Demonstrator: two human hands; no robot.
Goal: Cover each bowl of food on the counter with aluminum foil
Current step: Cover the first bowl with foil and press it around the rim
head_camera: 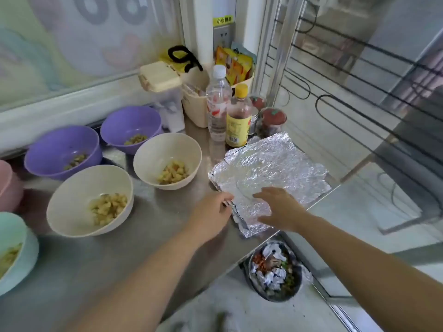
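Note:
A stack of crinkled aluminum foil sheets (271,168) lies at the right end of the steel counter (148,236). My left hand (211,212) pinches the foil's near left edge. My right hand (280,207) lies flat on the foil's near part, fingers straight. Left of the foil stand uncovered bowls with food: two cream bowls (167,159) (90,200), two purple bowls (130,128) (62,152), a mint bowl (16,250) at the left edge and a pink bowl (9,185) partly out of view.
Behind the foil stand a clear water bottle (217,104), a yellow-capped sauce bottle (238,116), two red-lidded jars (273,121) and a cream basket (196,101) of packets. A trash bin (275,271) with scraps sits on the floor below the counter's right edge.

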